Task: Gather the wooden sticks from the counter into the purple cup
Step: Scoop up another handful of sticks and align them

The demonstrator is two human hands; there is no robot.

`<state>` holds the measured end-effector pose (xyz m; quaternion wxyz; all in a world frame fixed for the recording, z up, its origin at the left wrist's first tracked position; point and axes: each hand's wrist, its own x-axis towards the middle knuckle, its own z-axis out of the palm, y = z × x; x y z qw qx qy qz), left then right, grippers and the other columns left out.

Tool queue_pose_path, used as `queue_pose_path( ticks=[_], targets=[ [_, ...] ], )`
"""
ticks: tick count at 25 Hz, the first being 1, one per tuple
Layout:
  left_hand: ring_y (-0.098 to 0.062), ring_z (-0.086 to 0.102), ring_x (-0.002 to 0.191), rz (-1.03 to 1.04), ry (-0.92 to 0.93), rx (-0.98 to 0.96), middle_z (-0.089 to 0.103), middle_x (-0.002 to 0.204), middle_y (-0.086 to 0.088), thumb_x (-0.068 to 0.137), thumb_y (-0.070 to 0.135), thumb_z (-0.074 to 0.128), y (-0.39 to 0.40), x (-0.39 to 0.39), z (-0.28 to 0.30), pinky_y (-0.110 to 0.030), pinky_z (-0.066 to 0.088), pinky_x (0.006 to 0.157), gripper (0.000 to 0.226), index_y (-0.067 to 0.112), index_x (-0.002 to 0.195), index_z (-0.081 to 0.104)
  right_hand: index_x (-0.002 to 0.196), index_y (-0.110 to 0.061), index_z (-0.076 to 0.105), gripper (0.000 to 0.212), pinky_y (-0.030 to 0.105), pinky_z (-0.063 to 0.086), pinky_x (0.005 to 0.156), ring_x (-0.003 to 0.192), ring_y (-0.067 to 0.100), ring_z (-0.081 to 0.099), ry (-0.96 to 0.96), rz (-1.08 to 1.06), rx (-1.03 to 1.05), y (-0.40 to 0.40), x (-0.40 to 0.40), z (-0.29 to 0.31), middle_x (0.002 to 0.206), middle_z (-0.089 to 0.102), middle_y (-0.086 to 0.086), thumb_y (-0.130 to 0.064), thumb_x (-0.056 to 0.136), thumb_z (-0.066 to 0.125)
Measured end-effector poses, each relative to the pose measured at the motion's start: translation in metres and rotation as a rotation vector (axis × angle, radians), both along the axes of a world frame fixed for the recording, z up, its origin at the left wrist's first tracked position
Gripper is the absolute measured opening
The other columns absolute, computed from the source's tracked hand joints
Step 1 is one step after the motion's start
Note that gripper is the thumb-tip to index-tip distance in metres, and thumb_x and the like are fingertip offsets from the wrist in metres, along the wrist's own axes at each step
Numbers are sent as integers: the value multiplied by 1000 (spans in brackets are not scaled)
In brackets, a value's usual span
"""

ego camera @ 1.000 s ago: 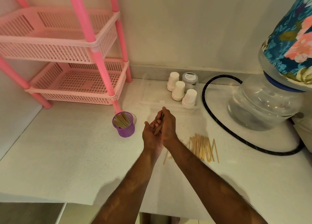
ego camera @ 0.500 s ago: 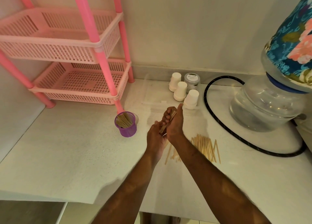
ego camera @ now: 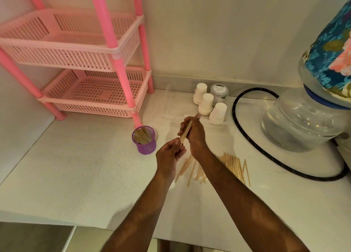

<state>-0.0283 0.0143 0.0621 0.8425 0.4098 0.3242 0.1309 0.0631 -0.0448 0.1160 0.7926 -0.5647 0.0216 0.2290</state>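
Purple cup (ego camera: 144,144), tan sticks (ego camera: 230,164), pink rack (ego camera: 91,62), white cups (ego camera: 206,103), blue floral cover (ego camera: 330,56).

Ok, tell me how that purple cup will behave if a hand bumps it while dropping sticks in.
The purple cup is small, narrow and mesh-walled, so probably light and easy to shove. The sticks in it lean to one side and rise to its rim, so it may tip. The smooth counter would likely let it slide.

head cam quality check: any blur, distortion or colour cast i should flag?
Head view: warm, dim light with a pink cast near the rack; wide-angle bending curves the rack's poles and the wall edge; slight motion blur on the right hand and its held sticks, while the purple cup and loose sticks stay fairly sharp; no strong glare.
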Motion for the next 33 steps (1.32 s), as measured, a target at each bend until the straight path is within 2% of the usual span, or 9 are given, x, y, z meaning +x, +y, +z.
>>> queue_pose_path(
  ticks=[5,13,15,17,20,23,27,30,33],
  targets=[
    [-19,72,71,74,-26,-141,71,77,-10,98,4,57,30,-1,10,-31,61,68,14,0,99,70,131,-7,49,29,35,57,81,91,28,69,-309,351,-212,4,9,17,108,68,14,-15,106,38],
    [-24,72,74,160,-47,-94,73,85,-17,89,7,70,57,-6,18,-35,62,65,15,3,103,67,104,0,60,14,50,61,78,84,44,70,-387,320,-279,36,15,21,86,67,20,-3,99,48],
    [-17,73,71,209,47,232,75,87,-14,92,13,68,64,-9,14,-35,63,65,12,4,99,70,98,-5,62,13,45,61,74,80,39,71,-399,261,-261,46,12,23,84,67,19,-2,98,49],
    [-5,70,78,267,160,806,74,92,-2,93,20,67,70,-14,7,-33,63,77,13,9,100,71,94,-9,62,14,42,61,72,78,35,70,-454,170,-262,58,9,24,83,68,17,-1,97,51],
    [-20,58,114,264,323,1326,64,125,-7,82,33,79,80,-19,-3,-37,53,96,53,10,126,61,98,-5,64,13,43,61,78,83,35,70,-585,93,-329,79,2,22,87,70,18,0,96,52],
    [-27,52,129,170,456,1296,55,140,-11,71,48,82,92,-20,-6,-43,46,107,89,10,142,44,100,-3,65,14,37,60,80,81,27,70,-740,165,-459,95,-5,13,88,72,14,-3,97,51],
    [-5,69,97,201,179,1280,71,107,0,71,20,88,98,-22,-7,-21,54,92,64,16,125,54,99,-4,66,16,25,53,78,85,26,70,-885,286,-575,103,-16,-6,93,73,12,-7,97,50],
    [-27,69,105,151,262,1251,70,114,-12,69,24,89,101,-23,-9,-39,55,98,69,5,126,55,102,-6,66,17,23,49,78,89,26,68,-893,404,-641,106,-20,-17,97,73,11,-12,98,51],
    [-30,70,99,117,239,1204,71,109,-13,69,18,90,101,-22,-13,-43,60,88,63,4,121,58,114,-6,66,23,33,52,92,101,29,66,-932,579,-766,108,-19,-20,110,71,12,-18,94,60]
  ],
)
